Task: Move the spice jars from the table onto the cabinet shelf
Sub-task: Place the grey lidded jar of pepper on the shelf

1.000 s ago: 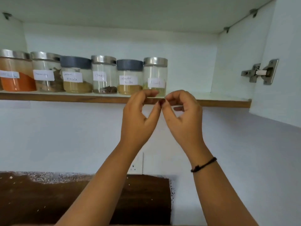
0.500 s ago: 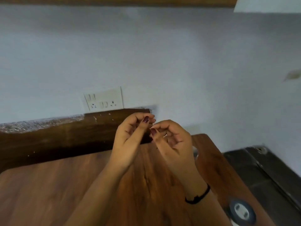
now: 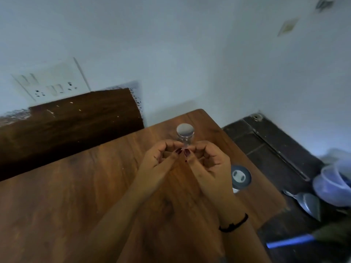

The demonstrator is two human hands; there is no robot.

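Note:
A glass spice jar with a silver lid (image 3: 185,132) stands upright near the far right corner of the wooden table (image 3: 66,196). A second jar with a dark grey lid (image 3: 241,177) stands by the table's right edge. My left hand (image 3: 161,165) and my right hand (image 3: 210,164) hover together over the table, just in front of the silver-lidded jar. Their fingers are curled and the fingertips meet; neither hand holds a jar. My right hand hides the lower part of the silver-lidded jar. The cabinet shelf is out of view.
A dark wooden board (image 3: 72,126) leans against the wall behind the table, under a white switch and socket plate (image 3: 51,84). To the right, on a lower dark surface (image 3: 266,149), lie pale plastic bowls (image 3: 334,185) and a steel ladle (image 3: 307,204).
The view has dropped from the cabinet shelf with its row of jars down to the table. My hands came down with it, still held together. Two jars on the table have come into sight.

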